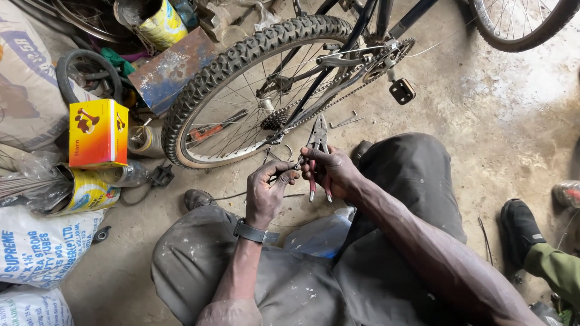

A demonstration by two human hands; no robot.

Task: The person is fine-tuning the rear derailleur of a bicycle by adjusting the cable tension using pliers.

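I crouch over a bicycle's rear wheel (pixel 241 66) with its knobby tyre, sprocket and chain (pixel 338 96). My right hand (pixel 335 172) grips red-handled pliers (pixel 318 145), jaws pointing up toward the rear derailleur area. My left hand (pixel 269 190), with a dark watch on the wrist, pinches a thin cable end right beside the pliers' handles. The two hands nearly touch, just below the wheel's axle.
A yellow-and-red box (pixel 96 133), tins (pixel 90 190), white sacks (pixel 42 247) and a small tyre (pixel 87 72) crowd the left. A blue metal box (pixel 172 66) lies behind the wheel. Another person's black shoe (pixel 519 229) is at right. A pedal (pixel 402 90) hangs nearby.
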